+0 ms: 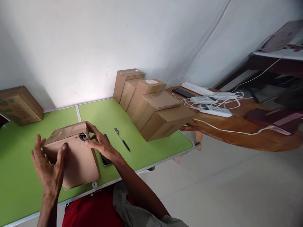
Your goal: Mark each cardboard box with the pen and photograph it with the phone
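Note:
A brown cardboard box [75, 160] stands on the green table [21, 179] close to the near edge. It has a dark torn spot at its upper right corner. My left hand [48, 168] presses against the box's left side, thumb on the front face. My right hand [99, 142] grips the upper right corner, fingers beside the torn spot. A dark phone [105, 157] lies on the table, partly hidden under my right wrist. A black pen [122, 139] lies just right of it.
Several plain cardboard boxes [151, 104] stand in a row at the table's far right. A printed box [19, 105] sits at the far left by the wall. A wooden table [236, 126] with white power strips and cables stands to the right.

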Demonstrator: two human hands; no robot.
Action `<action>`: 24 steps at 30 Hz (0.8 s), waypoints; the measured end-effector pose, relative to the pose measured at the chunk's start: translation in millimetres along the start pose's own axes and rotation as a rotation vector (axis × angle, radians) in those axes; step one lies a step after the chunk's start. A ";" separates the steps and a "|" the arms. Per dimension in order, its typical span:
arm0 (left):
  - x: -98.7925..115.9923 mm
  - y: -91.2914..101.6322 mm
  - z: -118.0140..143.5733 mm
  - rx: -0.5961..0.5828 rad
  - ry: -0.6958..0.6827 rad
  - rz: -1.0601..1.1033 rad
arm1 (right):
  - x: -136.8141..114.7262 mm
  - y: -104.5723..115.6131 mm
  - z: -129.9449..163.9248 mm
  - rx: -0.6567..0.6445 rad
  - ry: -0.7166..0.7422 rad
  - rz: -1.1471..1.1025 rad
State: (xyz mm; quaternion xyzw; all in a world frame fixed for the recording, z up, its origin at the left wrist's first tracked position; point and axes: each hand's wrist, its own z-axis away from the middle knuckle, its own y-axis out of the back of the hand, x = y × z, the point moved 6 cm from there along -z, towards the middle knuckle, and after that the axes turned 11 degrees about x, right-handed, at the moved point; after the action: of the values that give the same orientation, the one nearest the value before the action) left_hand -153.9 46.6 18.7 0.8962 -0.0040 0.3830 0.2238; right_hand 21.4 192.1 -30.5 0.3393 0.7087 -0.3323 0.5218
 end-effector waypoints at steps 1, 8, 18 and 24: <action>11.0 1.1 -1.4 0.049 -0.095 -0.010 | 1.0 -1.0 -0.1 0.000 0.010 -0.007; 53.5 -4.6 -8.9 0.078 -0.437 -0.158 | -7.0 -10.2 5.3 0.055 0.065 0.011; 43.6 -6.7 -16.3 0.018 -0.448 -0.107 | -15.7 -18.8 1.0 0.153 0.031 0.088; 34.4 -4.3 -12.4 -0.028 -0.464 -0.202 | -14.0 -17.8 -6.0 0.143 0.041 0.110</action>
State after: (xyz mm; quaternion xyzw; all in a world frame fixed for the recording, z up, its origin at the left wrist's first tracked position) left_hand -137.4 61.1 48.2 0.9528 0.0289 0.1424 0.2664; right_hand 6.7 185.4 -13.6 0.4209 0.6741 -0.3457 0.4989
